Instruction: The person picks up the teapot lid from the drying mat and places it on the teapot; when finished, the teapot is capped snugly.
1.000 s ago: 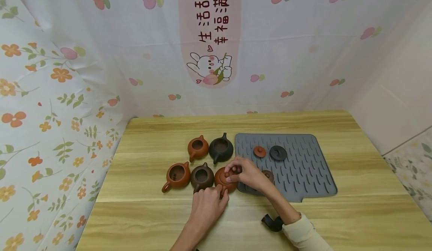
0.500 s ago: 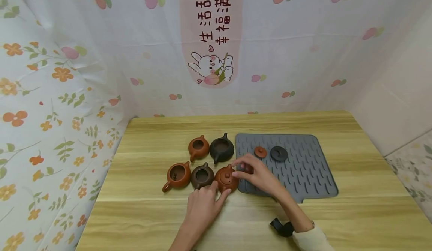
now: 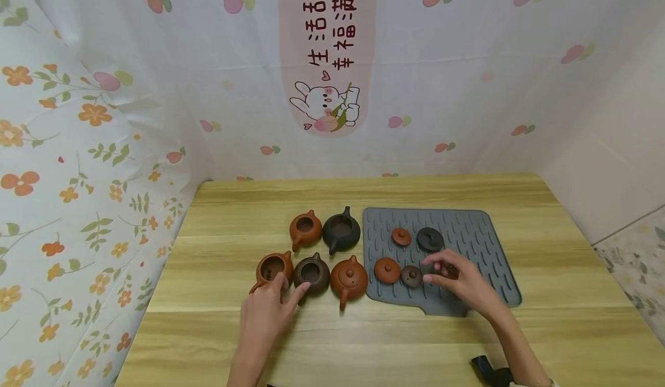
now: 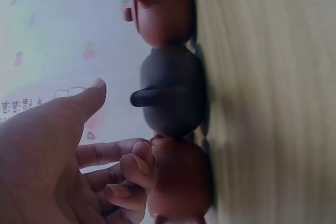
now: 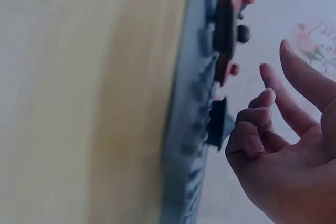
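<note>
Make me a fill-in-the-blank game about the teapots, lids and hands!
Besides the black lid, the gray mat holds ____ more lids.
Counting the lidded teapot, the table holds ____ teapots.
The hand nearest the brown lid is the person's ____ hand.

Missing words: three; five; right.

And here the left hand (image 3: 266, 309) masks part of the front-left orange teapot (image 3: 283, 263)! Up top, the wall writing (image 3: 316, 25) is cut off; below, so is a black object (image 3: 490, 372); the grey mat (image 5: 184, 108) blurs in the right wrist view.
</note>
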### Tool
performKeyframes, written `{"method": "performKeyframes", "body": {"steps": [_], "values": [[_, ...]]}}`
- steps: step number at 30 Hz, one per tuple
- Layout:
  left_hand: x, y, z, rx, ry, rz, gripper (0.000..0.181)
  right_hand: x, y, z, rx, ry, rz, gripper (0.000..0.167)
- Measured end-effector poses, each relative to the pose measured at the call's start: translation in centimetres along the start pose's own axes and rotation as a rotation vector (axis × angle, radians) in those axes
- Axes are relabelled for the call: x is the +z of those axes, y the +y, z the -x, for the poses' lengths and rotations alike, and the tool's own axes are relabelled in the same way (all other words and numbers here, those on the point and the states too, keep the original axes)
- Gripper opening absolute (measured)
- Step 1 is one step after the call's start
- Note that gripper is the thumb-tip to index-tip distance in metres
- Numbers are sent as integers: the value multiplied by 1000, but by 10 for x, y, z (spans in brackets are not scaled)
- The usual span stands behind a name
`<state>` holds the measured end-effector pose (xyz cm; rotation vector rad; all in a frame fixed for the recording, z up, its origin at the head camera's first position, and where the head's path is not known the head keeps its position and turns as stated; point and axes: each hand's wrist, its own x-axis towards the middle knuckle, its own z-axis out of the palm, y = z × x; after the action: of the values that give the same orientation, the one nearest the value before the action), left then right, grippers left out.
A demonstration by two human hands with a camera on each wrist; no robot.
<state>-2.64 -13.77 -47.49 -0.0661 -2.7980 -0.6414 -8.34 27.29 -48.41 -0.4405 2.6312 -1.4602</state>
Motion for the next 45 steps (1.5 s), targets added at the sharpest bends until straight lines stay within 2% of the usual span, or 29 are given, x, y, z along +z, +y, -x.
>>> {"method": "performKeyframes", "body": {"steps": [5,7,10,17,19,23,32,37,40,45], "values": [[38,-27,5,6,8,32,54,-3,7,2,125,-34,-30,29],[53,-36,6,-5,-14,24,57,-3,8,1,147,-46,-32,30],[66,-43,6,14,-20,10,57,-3,11,-1,154,-61,-41,30],[69,-38,7,83,14,-63,56,2,15,-4,145,-82,-25,28],[70,-38,7,100,41,-65,57,4,14,-5,152,-83,-26,28],[71,-40,8,107,49,-62,57,5,12,-5,149,-85,-22,29],[74,-40,8,76,-10,-79,50,12,10,-10,138,-122,-63,29],[75,-39,8,77,-19,-83,47,15,7,-14,135,-151,-106,30],[75,-39,8,79,-14,-83,47,17,4,-17,162,-163,-130,31],[74,-38,9,106,15,-80,49,19,2,-21,261,-145,-149,31]]}}
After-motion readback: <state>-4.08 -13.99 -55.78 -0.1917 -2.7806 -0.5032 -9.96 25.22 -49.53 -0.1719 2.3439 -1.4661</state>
